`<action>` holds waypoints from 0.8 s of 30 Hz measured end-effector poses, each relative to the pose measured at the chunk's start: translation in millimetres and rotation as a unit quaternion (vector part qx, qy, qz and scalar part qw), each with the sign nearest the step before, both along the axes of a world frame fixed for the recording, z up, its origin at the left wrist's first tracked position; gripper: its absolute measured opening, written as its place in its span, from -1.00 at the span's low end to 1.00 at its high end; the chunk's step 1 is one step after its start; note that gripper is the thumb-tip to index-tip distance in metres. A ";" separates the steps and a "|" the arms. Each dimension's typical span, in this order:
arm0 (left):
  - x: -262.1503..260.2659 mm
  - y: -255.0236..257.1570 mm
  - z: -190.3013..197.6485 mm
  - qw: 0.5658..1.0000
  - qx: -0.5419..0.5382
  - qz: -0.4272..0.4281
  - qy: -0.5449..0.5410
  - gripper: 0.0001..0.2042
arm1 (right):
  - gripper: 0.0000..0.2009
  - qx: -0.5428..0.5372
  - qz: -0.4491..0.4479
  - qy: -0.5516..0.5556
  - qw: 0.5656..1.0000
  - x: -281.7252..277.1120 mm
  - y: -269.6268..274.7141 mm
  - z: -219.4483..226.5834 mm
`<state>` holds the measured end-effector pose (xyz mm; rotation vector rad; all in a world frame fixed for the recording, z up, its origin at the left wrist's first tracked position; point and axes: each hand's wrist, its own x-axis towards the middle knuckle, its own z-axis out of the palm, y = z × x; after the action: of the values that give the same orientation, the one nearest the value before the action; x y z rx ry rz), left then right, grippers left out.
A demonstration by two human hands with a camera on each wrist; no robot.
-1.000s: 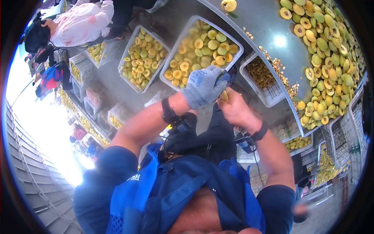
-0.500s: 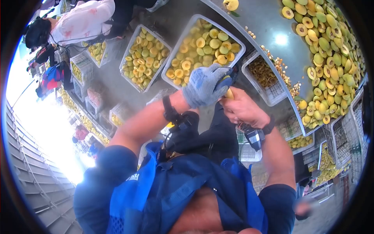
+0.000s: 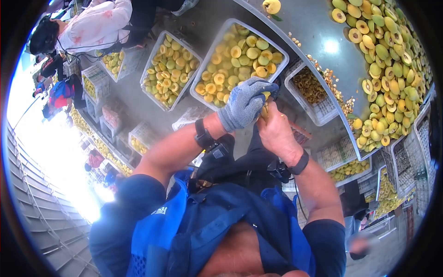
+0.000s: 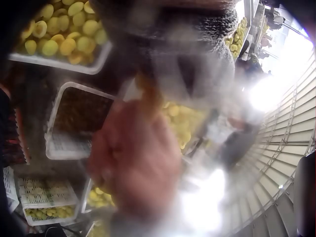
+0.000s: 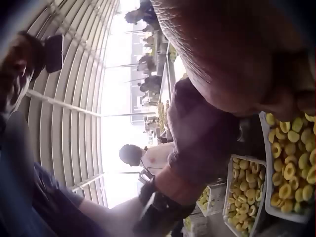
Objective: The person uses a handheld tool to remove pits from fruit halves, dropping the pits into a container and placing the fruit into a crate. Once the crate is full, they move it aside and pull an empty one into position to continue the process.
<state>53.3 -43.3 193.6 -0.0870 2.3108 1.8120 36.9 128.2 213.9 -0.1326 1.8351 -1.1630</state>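
My left hand (image 3: 244,104), in a grey-blue knit glove, curls round a yellow-green stone fruit (image 3: 266,94), mostly hidden by the fingers. Close below it, my bare right hand (image 3: 279,134) grips a short yellowish handle (image 3: 264,112); its working end is hidden at the fruit. The left wrist view shows the bare right hand (image 4: 140,163) blurred, under the glove (image 4: 187,59). In the right wrist view the gloved left hand (image 5: 202,118) is dark, beside the bare right hand (image 5: 237,54). Both hands meet in front of my body.
Beyond my hands stand a large crate (image 3: 196,87) and another crate (image 3: 146,64) of halved fruit. A smaller crate (image 3: 325,113) holds brown scraps. At right, a metal table (image 3: 318,27) carries piled fruit halves (image 3: 392,78) and scattered pits (image 3: 330,78). Another person (image 3: 94,27) is at upper left.
My right hand swung slightly away and turned half a second ago, showing more of the handle; now it is back up against the glove. My left hand has stayed nearly in place.
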 end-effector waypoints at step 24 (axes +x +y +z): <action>3.3 16.6 -31.0 0.988 0.040 0.066 -0.134 -0.76 | -0.83 -0.090 -0.063 -0.268 0.957 -5.2 10.4 4.5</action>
<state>56.7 -26.7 162.7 -0.4519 2.0874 1.8221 31.8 138.6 218.4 0.1854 1.2743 -1.3013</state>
